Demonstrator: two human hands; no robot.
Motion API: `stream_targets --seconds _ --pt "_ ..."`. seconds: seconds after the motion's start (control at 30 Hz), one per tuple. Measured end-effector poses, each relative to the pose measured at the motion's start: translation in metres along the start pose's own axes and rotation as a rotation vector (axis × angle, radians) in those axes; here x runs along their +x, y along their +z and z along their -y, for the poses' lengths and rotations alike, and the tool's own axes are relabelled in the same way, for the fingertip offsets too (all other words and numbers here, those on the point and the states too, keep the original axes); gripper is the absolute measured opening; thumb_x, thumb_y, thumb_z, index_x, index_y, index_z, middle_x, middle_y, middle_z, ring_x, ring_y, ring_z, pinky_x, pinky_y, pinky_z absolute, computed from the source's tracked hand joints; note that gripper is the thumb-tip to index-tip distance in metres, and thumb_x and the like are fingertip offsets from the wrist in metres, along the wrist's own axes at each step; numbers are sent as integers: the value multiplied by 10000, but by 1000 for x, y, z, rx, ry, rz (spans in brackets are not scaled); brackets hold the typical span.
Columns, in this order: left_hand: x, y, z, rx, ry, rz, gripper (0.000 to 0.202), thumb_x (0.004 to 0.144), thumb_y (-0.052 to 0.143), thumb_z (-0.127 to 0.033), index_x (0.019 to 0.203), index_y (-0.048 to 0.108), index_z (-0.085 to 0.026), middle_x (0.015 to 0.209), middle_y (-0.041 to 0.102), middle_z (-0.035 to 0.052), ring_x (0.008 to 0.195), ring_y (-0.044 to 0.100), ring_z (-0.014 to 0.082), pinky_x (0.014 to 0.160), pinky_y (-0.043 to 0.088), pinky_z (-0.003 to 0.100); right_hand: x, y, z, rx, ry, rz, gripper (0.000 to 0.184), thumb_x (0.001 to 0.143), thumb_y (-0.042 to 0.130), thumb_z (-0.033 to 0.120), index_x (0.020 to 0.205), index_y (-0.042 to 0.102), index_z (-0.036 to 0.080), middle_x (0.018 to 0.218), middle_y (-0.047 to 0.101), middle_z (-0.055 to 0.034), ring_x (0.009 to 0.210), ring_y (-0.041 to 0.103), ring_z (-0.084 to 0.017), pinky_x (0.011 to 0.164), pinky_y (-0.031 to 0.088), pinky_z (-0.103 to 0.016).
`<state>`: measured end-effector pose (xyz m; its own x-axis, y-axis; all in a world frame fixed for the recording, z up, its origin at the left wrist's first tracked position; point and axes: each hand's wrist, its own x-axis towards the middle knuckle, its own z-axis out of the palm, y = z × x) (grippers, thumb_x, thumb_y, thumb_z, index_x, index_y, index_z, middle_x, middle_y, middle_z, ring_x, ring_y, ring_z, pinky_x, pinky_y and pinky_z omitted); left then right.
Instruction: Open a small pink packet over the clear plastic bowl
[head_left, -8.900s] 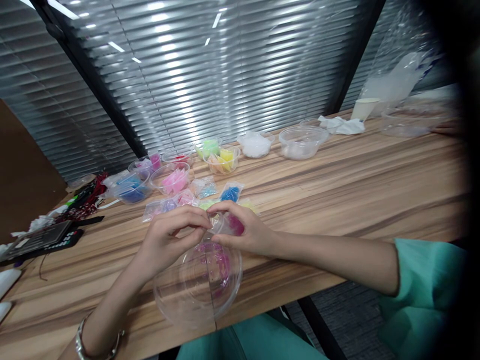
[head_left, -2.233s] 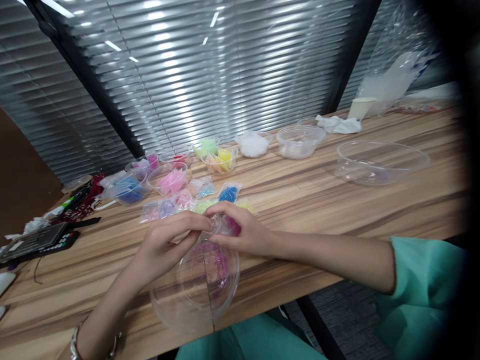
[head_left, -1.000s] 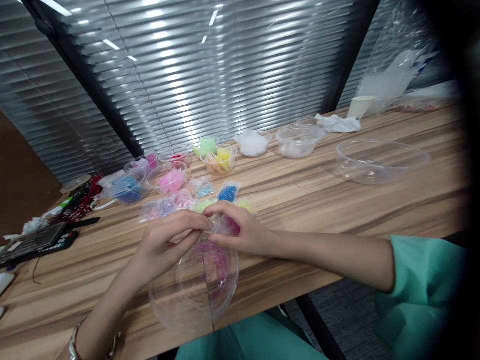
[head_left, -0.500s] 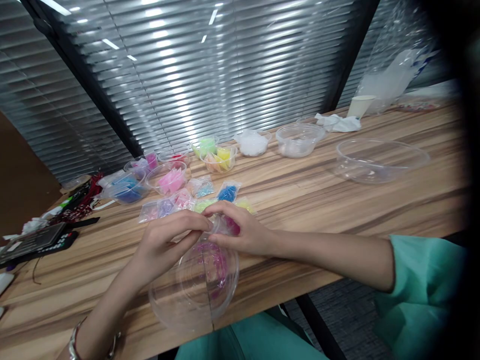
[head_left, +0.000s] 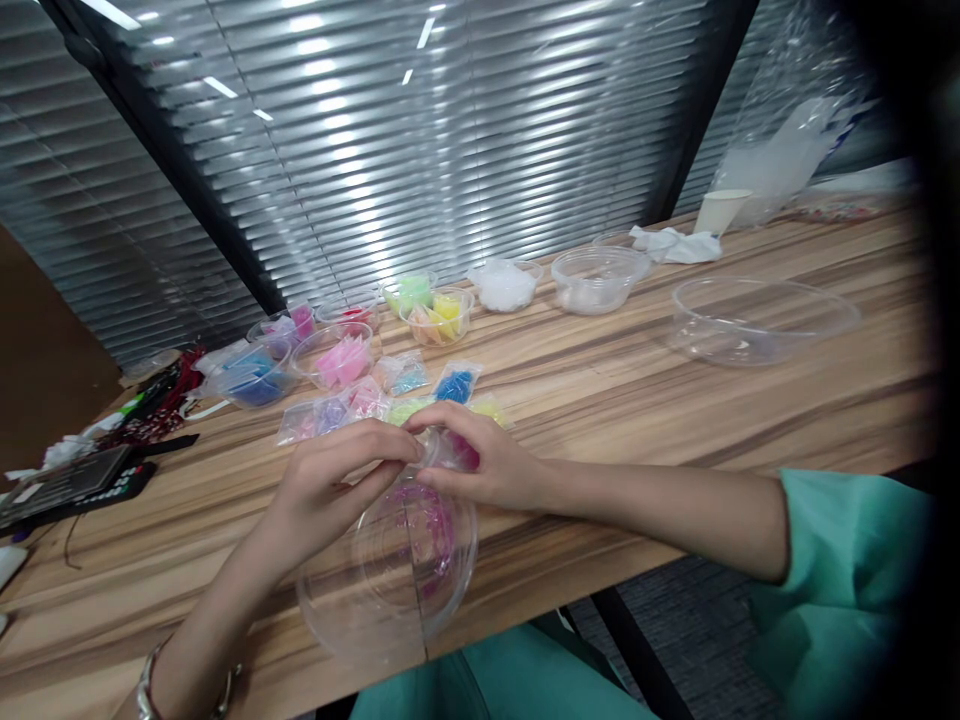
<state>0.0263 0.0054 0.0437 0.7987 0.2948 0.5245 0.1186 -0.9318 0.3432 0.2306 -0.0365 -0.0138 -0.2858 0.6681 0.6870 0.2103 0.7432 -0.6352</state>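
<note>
My left hand (head_left: 330,488) and my right hand (head_left: 487,466) meet over a clear plastic bowl (head_left: 352,610) at the table's near edge. Both pinch a small clear bag of pink beads (head_left: 459,452), the left at its mouth, the right under it. Pink beads (head_left: 427,525) lie in the bowl below the bag. Just beyond my hands lie several small bags of coloured beads (head_left: 352,405), among them a blue one (head_left: 457,385).
A row of small clear tubs (head_left: 341,355) with coloured bags stands at the back by the blinds. A wide clear bowl (head_left: 757,325) sits at the right, a smaller one (head_left: 600,280) and a paper cup (head_left: 720,210) behind. A black keyboard-like device (head_left: 67,480) lies at the left.
Since the oldest frame the wide clear bowl has appeared lower on the table at the right. My hands have stayed on the bag over the bowl, with hardly any movement in the last second.
</note>
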Motion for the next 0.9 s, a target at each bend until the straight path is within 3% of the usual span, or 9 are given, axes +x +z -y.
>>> stream_targets --seconds 0.5,0.9 --pt "1 0 -3 -10 -22 24 257 843 581 17 984 635 -192 926 662 -16 888 629 61 816 477 136 0 0 -1 6 -4 3 375 858 647 333 1159 524 147 1106 599 -85 1044 566 -190 918 446 -340" --pt "2 -2 -5 8 -32 53 257 858 556 10 989 631 -198 918 662 -3 869 632 79 775 485 159 0 0 -1 5 4 13 361 864 634 335 1160 523 161 1111 595 -83 1050 561 -191 923 447 -348"
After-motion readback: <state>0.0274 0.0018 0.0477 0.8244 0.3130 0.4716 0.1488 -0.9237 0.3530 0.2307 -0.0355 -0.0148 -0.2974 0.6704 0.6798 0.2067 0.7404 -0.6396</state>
